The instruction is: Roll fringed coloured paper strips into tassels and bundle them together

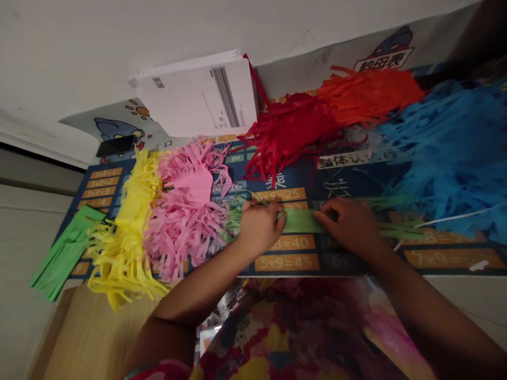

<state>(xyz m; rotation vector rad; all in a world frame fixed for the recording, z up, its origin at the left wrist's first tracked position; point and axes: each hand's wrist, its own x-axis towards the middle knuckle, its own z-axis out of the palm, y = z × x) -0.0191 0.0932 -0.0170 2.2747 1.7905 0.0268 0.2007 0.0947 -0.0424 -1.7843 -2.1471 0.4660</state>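
A green fringed paper strip lies crosswise near the table's front edge, its cut ends sticking out to both sides. My left hand is closed on its left part, fingers curled and thumb along the edge. My right hand pinches the strip farther right, thumb and fingertips at its upper edge. Flat green paper shows between the two hands. Left of my left hand lies a pink fringed paper bundle, with a yellow one beside it.
Red, orange and blue fringed paper lie at the back and right. A white box leans at the wall near a dark phone. More green paper overhangs the left edge. A thin white strip crosses the right.
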